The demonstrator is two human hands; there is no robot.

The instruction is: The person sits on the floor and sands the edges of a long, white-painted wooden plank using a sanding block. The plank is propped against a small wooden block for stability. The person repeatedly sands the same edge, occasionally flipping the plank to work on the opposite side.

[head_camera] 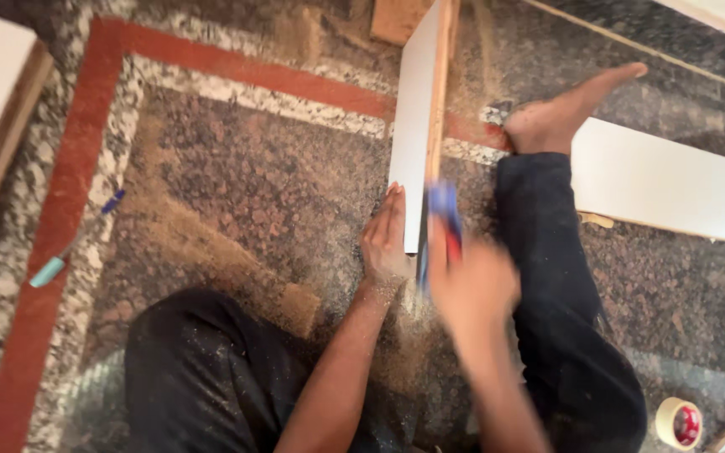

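A person sits on a hard stone floor [237,168]. The floor is speckled brown and grey, with a red stripe and a pale speckled stripe that bend round a corner. Soft tan sawdust [211,252] lies in heaps on it, rough and powdery.

A long flat white board [417,126] stands on its thin edge in the middle and runs away to the far side. Its face is smooth and white. Its thin edge is bare light-brown wood.

The left hand [386,243] is flat and open, with the fingers straight and close together. It presses on the white face at the near end of the board, on the left side. Sawdust sticks to the wrist.

The right hand [473,285] is blurry. It is closed around a blue and red tool [445,220], too blurred to tell what kind. The tool sits right at the near end of the board, just beside the left hand.

The legs wear dark trousers dusted with sawdust. A bare foot [560,113] rests on the floor to the right of the board.

Another white board [673,180] lies flat on the right. A roll of tape [679,424] with a red middle sits near the right corner. A thin pen [73,243] lies on the left.
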